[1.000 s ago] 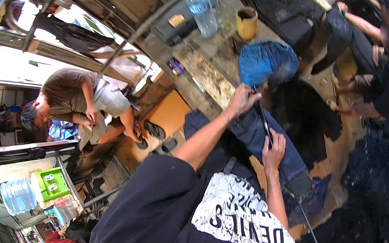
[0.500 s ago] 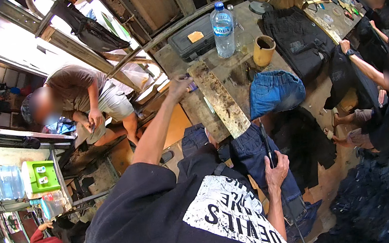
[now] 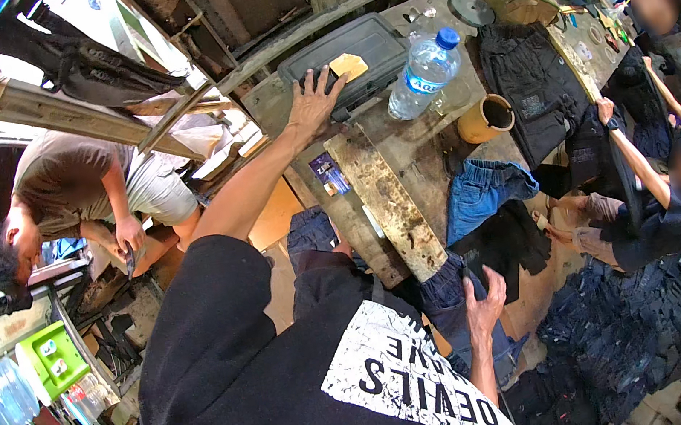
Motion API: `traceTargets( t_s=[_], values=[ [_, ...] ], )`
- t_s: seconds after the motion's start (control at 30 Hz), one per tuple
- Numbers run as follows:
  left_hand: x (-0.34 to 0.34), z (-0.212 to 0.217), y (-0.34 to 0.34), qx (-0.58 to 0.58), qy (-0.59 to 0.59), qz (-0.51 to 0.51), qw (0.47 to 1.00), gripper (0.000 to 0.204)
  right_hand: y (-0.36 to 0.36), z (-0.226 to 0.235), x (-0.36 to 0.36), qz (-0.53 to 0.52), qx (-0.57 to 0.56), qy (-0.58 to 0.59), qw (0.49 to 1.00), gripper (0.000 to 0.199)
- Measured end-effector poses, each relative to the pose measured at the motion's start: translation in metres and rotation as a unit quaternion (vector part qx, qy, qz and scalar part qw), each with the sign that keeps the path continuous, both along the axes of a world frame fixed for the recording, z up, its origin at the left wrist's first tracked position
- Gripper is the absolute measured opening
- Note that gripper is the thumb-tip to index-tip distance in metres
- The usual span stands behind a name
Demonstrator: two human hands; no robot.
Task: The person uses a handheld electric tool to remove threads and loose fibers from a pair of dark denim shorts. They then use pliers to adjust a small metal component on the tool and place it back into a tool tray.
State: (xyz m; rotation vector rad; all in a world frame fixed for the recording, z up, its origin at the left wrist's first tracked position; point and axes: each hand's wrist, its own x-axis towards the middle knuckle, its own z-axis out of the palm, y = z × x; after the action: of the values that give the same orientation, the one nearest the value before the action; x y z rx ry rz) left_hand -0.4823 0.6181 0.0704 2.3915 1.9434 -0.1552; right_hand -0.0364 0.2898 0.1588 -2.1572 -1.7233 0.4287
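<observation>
- At the far left of the bench (image 3: pixel 461 80), the left hand (image 3: pixel 314 106) lies palm down over the near left part of a black case (image 3: pixel 374 43), its fingers spread wide, gripping nothing.
- Left arm: stretched out far from the body, nearly straight at the elbow, forearm slanting from the near left.
- Just right of those fingertips, on the case lid, is a small yellow block (image 3: pixel 350 66).
- Nearer the body, the right hand (image 3: pixel 487 301) has its thumb and fingers bent around a dark tool (image 3: pixel 474 268), whose exact shape is hard to make out.
- Right arm: forearm pointing away from the body, fingers uppermost, above a pair of jeans (image 3: pixel 444 295).
- These jeans are at the near end of a stained board (image 3: pixel 386 198).
- To the right of the board are blue shorts (image 3: pixel 484 193); farther off stand a water bottle (image 3: pixel 424 79) and a yellow cup (image 3: pixel 475 123).
</observation>
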Motion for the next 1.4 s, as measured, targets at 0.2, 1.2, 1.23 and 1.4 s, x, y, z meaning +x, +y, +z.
traceTargets(
  t_s=[0.2,1.2,1.23,1.4],
  values=[
    [-0.017,-0.011,-0.003,0.027,0.027,-0.114,0.993,0.09,0.107,0.021,-0.097,0.117,0.034,0.131,0.984,0.035],
    [-0.077,0.081,0.016,0.17,-0.357,-0.019,0.918,0.028,0.255,-0.075,-0.182,-0.028,0.114,0.265,0.957,0.027],
    [-0.083,0.091,0.022,0.153,-0.373,0.018,0.915,0.028,0.253,-0.085,-0.168,-0.052,0.057,0.164,0.983,0.028],
    [-0.093,0.104,0.045,0.255,-0.425,0.086,0.864,0.026,0.24,-0.095,-0.158,0.057,0.083,-0.055,0.993,0.026]
  ],
)
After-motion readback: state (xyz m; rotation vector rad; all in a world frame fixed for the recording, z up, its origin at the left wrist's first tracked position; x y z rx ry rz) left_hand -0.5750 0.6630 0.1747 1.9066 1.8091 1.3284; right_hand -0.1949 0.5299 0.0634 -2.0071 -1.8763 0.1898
